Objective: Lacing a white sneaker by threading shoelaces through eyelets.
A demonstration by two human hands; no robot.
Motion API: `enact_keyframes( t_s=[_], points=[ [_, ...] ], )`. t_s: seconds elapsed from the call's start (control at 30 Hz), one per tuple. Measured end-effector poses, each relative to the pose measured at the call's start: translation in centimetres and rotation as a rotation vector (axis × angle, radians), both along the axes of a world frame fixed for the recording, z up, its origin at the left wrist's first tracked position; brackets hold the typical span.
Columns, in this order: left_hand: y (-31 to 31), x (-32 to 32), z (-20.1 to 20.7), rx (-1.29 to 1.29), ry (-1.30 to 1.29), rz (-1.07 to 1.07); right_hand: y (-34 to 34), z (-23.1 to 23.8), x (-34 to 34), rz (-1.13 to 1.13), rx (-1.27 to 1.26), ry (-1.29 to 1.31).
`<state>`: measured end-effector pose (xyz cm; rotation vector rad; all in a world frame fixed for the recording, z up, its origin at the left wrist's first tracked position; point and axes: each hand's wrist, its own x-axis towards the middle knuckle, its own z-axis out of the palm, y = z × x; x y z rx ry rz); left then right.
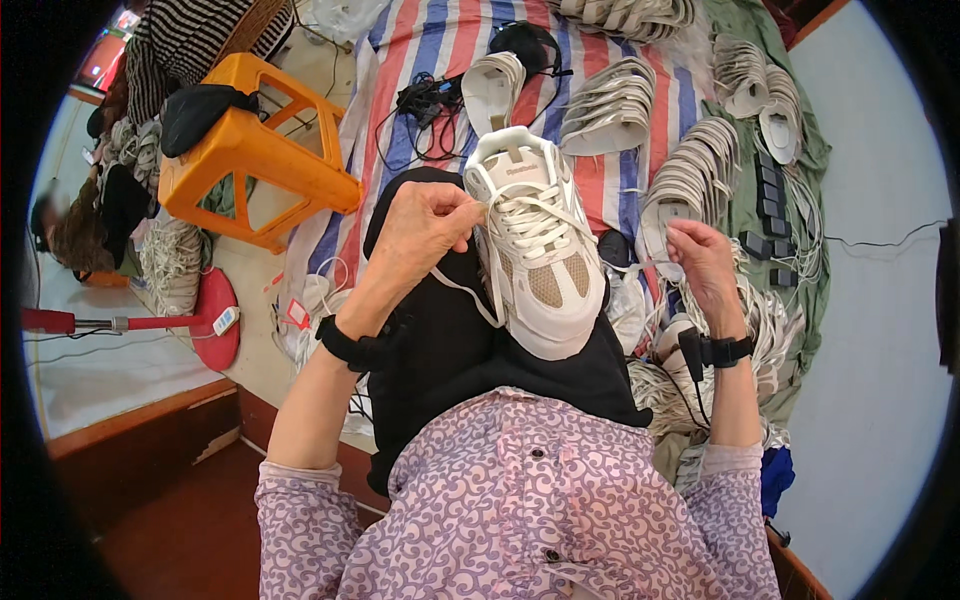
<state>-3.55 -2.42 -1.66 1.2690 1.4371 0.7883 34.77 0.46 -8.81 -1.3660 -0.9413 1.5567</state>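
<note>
A white and beige sneaker rests on my lap over black trousers, its toe toward me and its laces crossed through the front. My left hand is closed in a pinch at the sneaker's left edge, on a shoelace by the upper eyelets. One loose lace length hangs below that hand and curves along the shoe's side. Out to the right of the sneaker, my right hand pinches a pale shoelace stretched toward the shoe. The exact lace ends are too small to make out.
Stacks of shoe uppers stand on a striped sheet. At the left are an orange stool and a red round base. Black cables and small black devices lie beyond. Bundled laces lie at right.
</note>
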Motion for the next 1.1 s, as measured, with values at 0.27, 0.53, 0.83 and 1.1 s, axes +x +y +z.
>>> enact_keyframes(
  t_s=[0.27,0.53,0.83,1.1],
  points=[
    [0.1,2.5,1.9,0.567,0.732,-0.006,3.0,4.4,-8.2,0.225,0.1,0.08],
    [-0.2,3.0,1.9,0.637,0.881,-0.024,5.1,4.9,-11.3,0.399,0.088,0.069],
    [0.3,1.9,1.1,0.427,0.554,0.085,7.6,5.8,-12.9,0.529,0.093,-0.087],
    [0.1,2.4,1.4,0.508,0.683,0.074,7.9,6.7,-16.1,0.47,0.926,-0.414]
  ],
)
